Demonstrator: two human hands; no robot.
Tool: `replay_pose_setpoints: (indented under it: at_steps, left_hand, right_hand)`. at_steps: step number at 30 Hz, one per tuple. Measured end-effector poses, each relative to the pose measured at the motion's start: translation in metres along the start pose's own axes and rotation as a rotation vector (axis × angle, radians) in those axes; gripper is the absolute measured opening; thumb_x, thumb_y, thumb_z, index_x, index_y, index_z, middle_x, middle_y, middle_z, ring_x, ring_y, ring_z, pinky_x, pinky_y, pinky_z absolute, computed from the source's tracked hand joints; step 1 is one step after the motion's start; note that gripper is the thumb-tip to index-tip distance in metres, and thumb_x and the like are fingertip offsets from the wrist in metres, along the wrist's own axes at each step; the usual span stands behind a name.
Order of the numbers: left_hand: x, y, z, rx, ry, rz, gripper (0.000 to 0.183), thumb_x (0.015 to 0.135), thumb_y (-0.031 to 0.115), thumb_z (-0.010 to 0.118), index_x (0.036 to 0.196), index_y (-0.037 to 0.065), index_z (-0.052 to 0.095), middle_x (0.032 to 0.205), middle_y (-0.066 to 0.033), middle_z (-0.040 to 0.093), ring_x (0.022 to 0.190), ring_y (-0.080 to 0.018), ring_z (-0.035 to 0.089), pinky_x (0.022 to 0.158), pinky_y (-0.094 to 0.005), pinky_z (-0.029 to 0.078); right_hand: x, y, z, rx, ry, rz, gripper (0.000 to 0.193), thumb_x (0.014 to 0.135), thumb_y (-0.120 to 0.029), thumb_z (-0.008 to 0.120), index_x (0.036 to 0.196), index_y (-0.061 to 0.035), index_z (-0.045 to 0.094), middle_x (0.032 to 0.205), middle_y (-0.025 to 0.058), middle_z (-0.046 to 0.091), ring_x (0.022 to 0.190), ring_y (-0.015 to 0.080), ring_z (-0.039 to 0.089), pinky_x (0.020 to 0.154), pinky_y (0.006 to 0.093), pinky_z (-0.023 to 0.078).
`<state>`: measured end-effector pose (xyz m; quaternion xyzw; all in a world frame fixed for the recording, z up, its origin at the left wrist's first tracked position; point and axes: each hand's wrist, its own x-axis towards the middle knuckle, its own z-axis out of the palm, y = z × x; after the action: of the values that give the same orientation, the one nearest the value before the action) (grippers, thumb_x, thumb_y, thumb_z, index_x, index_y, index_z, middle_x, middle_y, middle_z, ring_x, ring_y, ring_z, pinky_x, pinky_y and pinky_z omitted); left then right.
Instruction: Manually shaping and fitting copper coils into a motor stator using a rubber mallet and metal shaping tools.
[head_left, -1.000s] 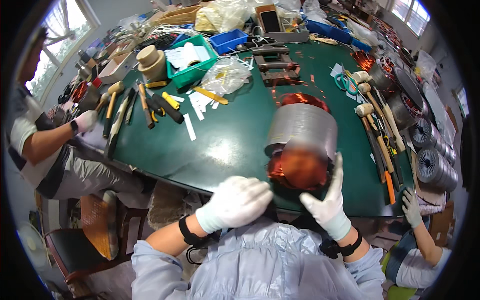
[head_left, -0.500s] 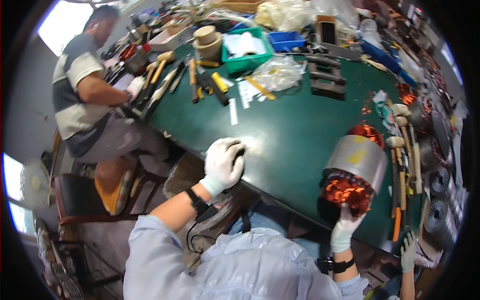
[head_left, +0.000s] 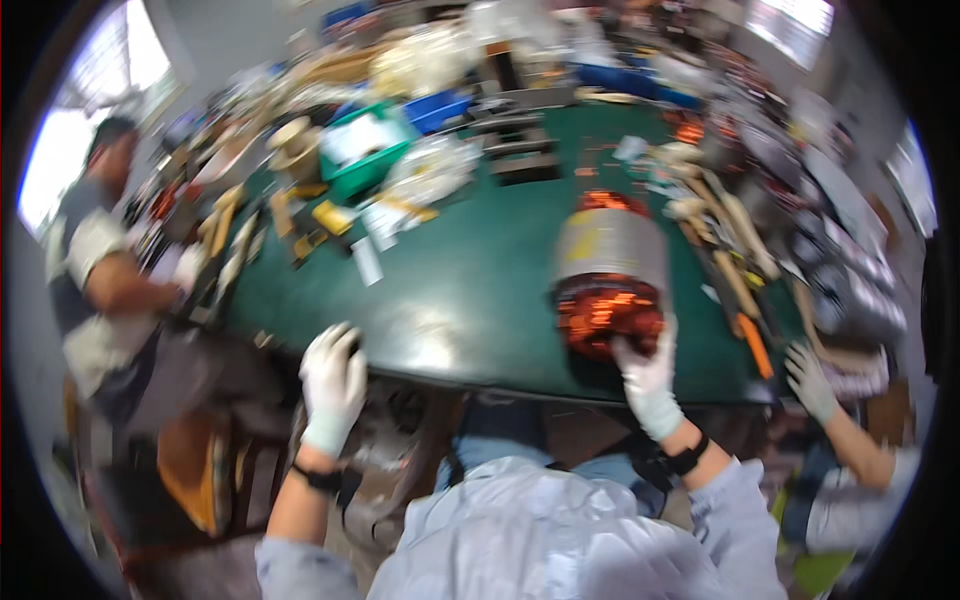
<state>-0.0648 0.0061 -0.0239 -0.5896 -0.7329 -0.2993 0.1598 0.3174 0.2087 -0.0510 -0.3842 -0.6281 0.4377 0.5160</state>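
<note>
A motor stator [head_left: 612, 250], a grey metal cylinder with orange-red copper windings bulging from both ends, lies on the green table toward the right. My right hand [head_left: 648, 382], in a white glove, grips the near winding end. Its fingertips are partly hidden against the copper. Off to the left, my left hand [head_left: 335, 385], gloved too, rests at the table's near edge, well apart from the stator. Its fingers are loosely stretched and no held thing shows, though a small dark spot sits by the fingertips. The picture is smeared by motion.
Mallets and an orange-handled tool [head_left: 752, 345] lie right of the stator. A co-worker's gloved hand [head_left: 810, 380] is at the right table edge; another person [head_left: 115, 260] works at left. Farther back are a green tray [head_left: 365, 150], plastic bags and dark metal blocks [head_left: 520, 150].
The whole view has swung to the right. My left hand has shifted left along the table edge, its fingers straighter. My right hand stays at the stator's winding.
</note>
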Motion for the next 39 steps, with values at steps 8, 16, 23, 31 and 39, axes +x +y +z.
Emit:
replay_pose_setpoints:
  at_steps: [8,16,23,31,39]
  left_hand:
    - [0.003,0.072,0.010,-0.181,-0.136,0.196,0.031,0.082,0.001,0.067,0.113,0.001,0.066,0.118,-0.0194,0.065,0.108,-0.0383,0.062,0.095,-0.0465,0.048]
    - [0.063,0.141,0.046,-0.453,-0.389,0.535,0.036,0.075,0.000,0.070,0.111,0.002,0.067,0.114,-0.0178,0.065,0.102,-0.0382,0.064,0.088,-0.0457,0.052]
    - [0.073,0.133,0.059,-0.420,-0.459,0.713,0.041,0.070,0.000,0.070,0.111,0.005,0.066,0.117,-0.0141,0.064,0.105,-0.0355,0.063,0.092,-0.0465,0.050]
    - [0.083,0.136,0.045,-0.296,-0.614,0.707,0.023,0.069,0.003,0.066,0.092,0.003,0.069,0.093,-0.0115,0.070,0.083,-0.0307,0.069,0.070,-0.0408,0.056]
    - [0.046,0.128,0.057,-0.368,-0.292,0.742,0.031,0.076,0.001,0.069,0.106,0.006,0.067,0.110,-0.0091,0.070,0.097,-0.0286,0.069,0.080,-0.0396,0.058]
  right_hand:
    - [-0.008,-0.049,-0.080,-0.729,-0.282,-0.280,0.083,0.080,-0.026,0.075,0.150,-0.0014,0.038,0.146,0.0247,0.044,0.136,0.0415,0.045,0.113,0.0470,0.038]
    - [-0.007,-0.066,-0.165,-0.994,0.015,-0.334,0.040,0.087,-0.012,0.067,0.125,-0.0027,0.062,0.133,0.0186,0.056,0.120,0.0362,0.057,0.103,0.0429,0.045]
    - [-0.024,-0.044,-0.190,-1.029,-0.006,-0.276,0.028,0.085,-0.008,0.066,0.112,-0.0024,0.068,0.106,0.0137,0.061,0.100,0.0311,0.060,0.091,0.0417,0.048]
    - [0.049,-0.037,-0.176,-1.394,-0.003,-0.453,0.043,0.089,-0.025,0.068,0.127,-0.0047,0.063,0.127,0.0142,0.062,0.111,0.0298,0.058,0.092,0.0443,0.046]
    - [0.071,-0.025,-0.193,-0.972,-0.175,0.238,0.055,0.091,-0.022,0.060,0.142,-0.0053,0.050,0.121,0.0254,0.063,0.103,0.0396,0.065,0.086,0.0474,0.053]
